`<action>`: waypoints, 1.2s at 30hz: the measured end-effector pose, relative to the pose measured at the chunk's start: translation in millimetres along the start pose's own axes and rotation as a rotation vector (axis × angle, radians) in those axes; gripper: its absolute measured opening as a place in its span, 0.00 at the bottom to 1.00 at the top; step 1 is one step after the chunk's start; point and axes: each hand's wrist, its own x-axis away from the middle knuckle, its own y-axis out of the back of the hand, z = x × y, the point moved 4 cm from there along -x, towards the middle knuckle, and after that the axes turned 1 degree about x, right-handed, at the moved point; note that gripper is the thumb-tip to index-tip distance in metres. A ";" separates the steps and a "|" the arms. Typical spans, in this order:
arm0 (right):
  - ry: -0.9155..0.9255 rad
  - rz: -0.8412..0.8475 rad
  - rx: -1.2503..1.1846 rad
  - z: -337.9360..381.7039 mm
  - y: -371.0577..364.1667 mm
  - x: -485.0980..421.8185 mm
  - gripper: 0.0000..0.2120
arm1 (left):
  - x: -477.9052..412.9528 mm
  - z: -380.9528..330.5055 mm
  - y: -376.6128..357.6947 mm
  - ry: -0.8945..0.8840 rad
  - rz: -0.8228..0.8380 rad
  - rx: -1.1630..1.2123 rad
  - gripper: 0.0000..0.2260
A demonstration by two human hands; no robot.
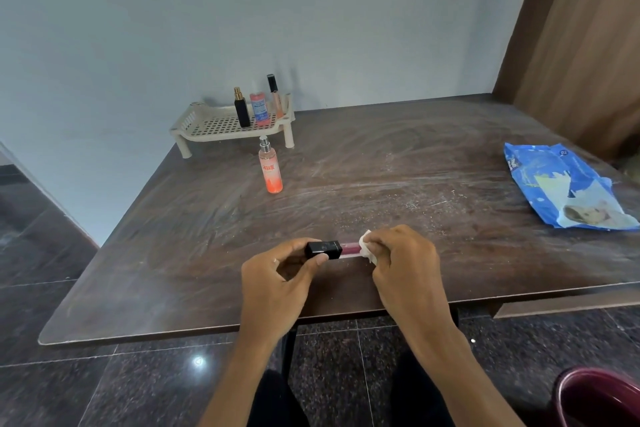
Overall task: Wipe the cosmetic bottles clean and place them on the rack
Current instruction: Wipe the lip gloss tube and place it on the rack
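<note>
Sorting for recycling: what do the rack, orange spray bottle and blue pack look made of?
The rack looks like matte cream moulded plastic: perforated shelf, slotted sides. The orange spray bottle is clear and glossy, plastic or glass, cannot tell; tinted liquid shows through. The blue pack seems thin printed plastic film, shiny and crinkled.

A dusty dark wooden table (381,163) stands against a pale blue wall (242,10) on glossy granite floor (104,385).
</note>
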 end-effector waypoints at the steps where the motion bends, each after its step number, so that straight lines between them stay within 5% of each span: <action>1: -0.002 0.011 0.001 2.8 -1.4 -1.2 0.10 | 0.6 -0.8 -0.1 -0.015 -0.006 -0.004 0.10; 10: 0.206 0.140 0.010 60.4 -18.8 8.2 0.09 | 6.6 0.6 -1.2 -0.093 -0.057 -0.076 0.16; 19: -0.041 0.051 0.153 -3.8 5.8 -7.0 0.09 | 5.1 -2.1 -3.5 -0.108 -0.083 -0.099 0.14; 28: 0.268 0.085 -0.016 66.8 -17.9 13.7 0.16 | 7.5 -2.6 -0.3 -0.134 -0.076 -0.069 0.18; 36: 0.112 0.088 0.043 25.6 -2.8 -1.5 0.12 | 5.8 -3.5 -2.3 -0.153 -0.075 -0.085 0.14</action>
